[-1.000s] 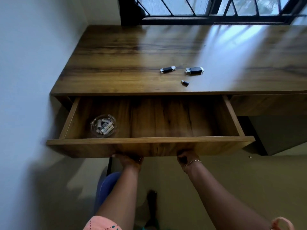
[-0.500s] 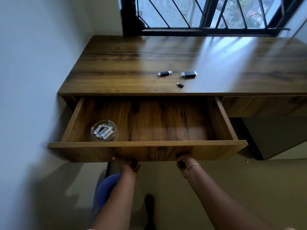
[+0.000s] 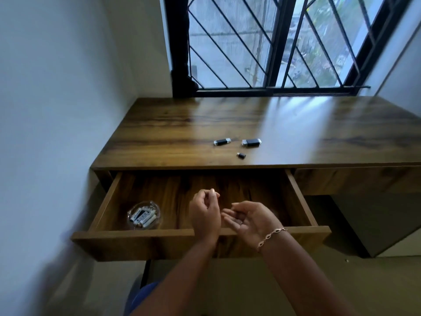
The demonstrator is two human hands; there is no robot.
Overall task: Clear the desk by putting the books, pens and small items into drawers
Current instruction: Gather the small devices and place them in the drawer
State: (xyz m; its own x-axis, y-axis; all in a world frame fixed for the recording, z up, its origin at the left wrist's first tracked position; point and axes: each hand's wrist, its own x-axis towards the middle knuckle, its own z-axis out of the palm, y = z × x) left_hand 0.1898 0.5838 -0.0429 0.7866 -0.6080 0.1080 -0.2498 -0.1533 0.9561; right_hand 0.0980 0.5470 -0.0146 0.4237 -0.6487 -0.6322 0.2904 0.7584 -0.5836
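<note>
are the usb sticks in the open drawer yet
No, the left usb stick and the right usb stick lie on the desk top, behind the open drawer.

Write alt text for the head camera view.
A left hand and right hand hover over an open desk drawer holding a glass dish of batteries at its left. Two USB sticks and a small black piece lie on the desk top before a barred window.
</note>
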